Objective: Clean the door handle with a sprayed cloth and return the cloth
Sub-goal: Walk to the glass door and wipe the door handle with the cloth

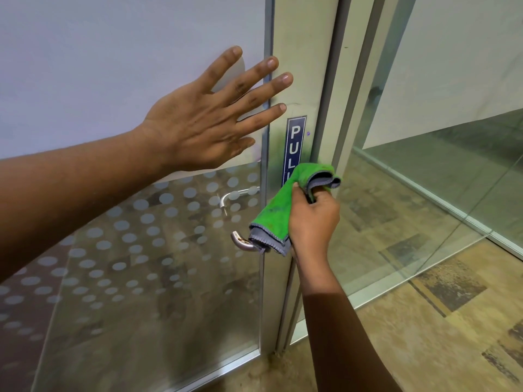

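My right hand (312, 219) grips a green cloth (271, 219) with a grey underside, bunched over the near door handle (240, 242). Only the curved chrome end of that lever shows at the cloth's lower left. My left hand (209, 120) is spread flat, fingers apart, against the frosted glass door (113, 66) and its metal frame (300, 66) above the handle. Through the glass, the handle on the far side (235, 196) shows as a second chrome lever.
A blue PULL sign (294, 142) runs down the frame, its lower end behind the cloth. The lower door glass has a dotted frosted pattern (127, 244). A fixed glass partition (424, 179) stands to the right. Patterned brown flooring (438, 321) lies below.
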{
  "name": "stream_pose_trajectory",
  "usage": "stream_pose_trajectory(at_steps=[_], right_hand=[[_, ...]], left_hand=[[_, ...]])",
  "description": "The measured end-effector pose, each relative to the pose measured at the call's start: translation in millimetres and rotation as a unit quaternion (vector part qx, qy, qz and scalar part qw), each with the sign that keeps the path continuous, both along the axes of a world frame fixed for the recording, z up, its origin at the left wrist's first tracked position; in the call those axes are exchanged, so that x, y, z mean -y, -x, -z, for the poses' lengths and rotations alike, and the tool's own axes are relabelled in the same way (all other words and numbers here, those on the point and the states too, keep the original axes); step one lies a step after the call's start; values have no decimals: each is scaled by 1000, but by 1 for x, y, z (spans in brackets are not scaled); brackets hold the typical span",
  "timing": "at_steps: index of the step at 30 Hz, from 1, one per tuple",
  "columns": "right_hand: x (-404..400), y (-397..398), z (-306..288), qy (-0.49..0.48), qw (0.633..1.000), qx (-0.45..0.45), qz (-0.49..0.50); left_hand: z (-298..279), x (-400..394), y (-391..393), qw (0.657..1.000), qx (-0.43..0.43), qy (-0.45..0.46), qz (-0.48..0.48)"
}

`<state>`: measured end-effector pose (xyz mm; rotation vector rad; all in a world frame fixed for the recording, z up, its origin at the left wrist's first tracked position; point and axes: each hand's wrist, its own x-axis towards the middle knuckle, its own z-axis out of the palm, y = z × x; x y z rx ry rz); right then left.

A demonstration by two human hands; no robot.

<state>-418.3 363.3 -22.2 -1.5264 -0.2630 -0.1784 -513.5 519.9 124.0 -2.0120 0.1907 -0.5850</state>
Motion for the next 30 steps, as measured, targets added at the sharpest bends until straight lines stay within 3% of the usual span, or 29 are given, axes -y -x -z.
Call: stream_pose_trajectory(at_steps=[5,12,16,19,24,30], right_hand=[[-17,7,3,34,998,-51,-2],[-21,13,-2,-76,981,-164,-65],[-9,17,5,-178,949,-238,-110],[-10,27,7,-198,928,-283,-138],[-21,32,-6,-216,918,-301,-141],[-14,27,-18,-224,921,-257,-189]], left_hand=[[0,-1,-1,1000,1,3,6],[0,-1,-2,1000,-7,23,20],[0,-4,-3,999,-3,24,22],[0,-4,-3,999,-4,24,23],[1,-5,-2,999,-6,28,28],[1,-5,-3,999,-7,35,29]])
